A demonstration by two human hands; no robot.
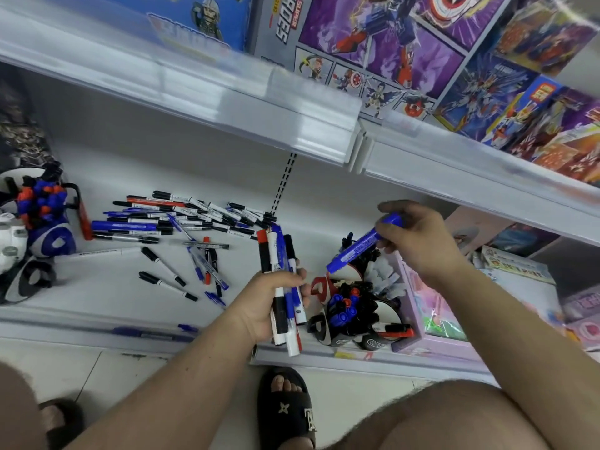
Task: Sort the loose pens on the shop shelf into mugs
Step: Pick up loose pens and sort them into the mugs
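Note:
Loose pens and markers point(181, 219) lie in a heap on the white shelf point(107, 287), with more scattered in front of it. My left hand point(269, 300) grips a bundle of markers point(281, 274), red, blue and black capped. My right hand point(422, 238) pinches a thick blue marker point(355, 250) by one end, its other end tilted down over the mugs point(357, 316) at the right. Those mugs hold blue, red and black capped pens. At the left, another mug point(55, 235) is filled with blue and red capped pens.
An upper shelf edge point(227, 102) overhangs the work area, with toy boxes point(422, 53) above. A lilac box point(431, 319) stands right of the mugs. One pen point(146, 332) lies at the shelf's front lip. My sandalled foot point(285, 404) is below on the tiled floor.

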